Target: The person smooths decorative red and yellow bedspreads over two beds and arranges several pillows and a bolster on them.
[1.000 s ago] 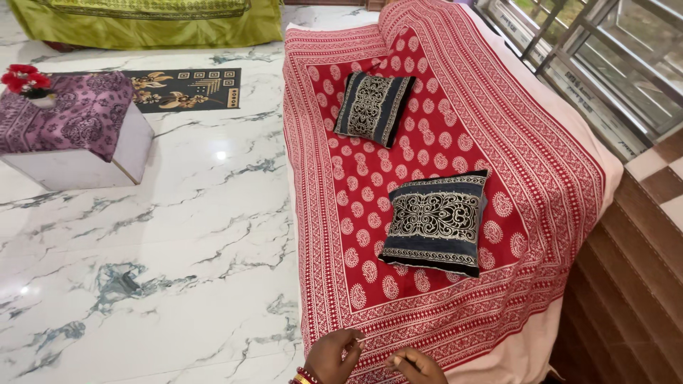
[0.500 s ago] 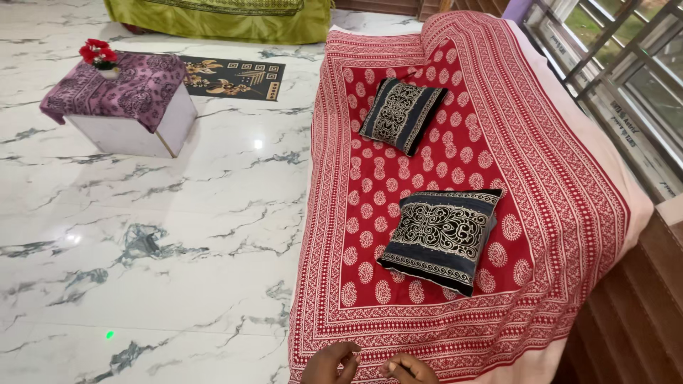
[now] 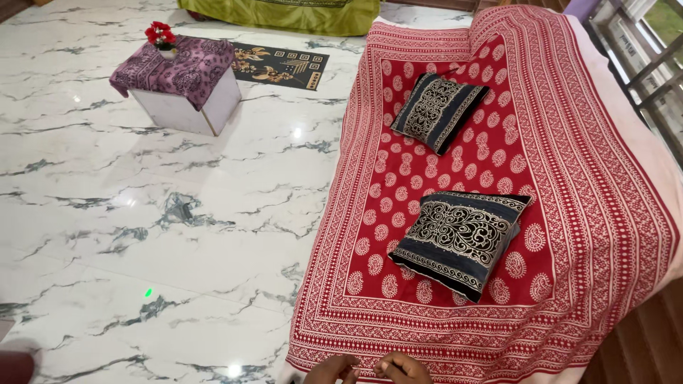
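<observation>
Two hands, left hand (image 3: 332, 369) | right hand (image 3: 403, 368) | at red bedspread (image 3: 455, 334) edge | fingers (mostly cropped) seemingly curled, grip unclear

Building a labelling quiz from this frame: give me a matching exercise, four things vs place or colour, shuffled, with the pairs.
Things:
1. near cushion
2. small table
3. red flowers
4. hands

Descriptions:
A. at the bottom edge of the red bedspread
B. on top of the purple cloth
C. dark with pale scrollwork, lying on the bedspread
D. standing on the marble floor, draped in purple

Pairs: 1-C, 2-D, 3-B, 4-A
</observation>
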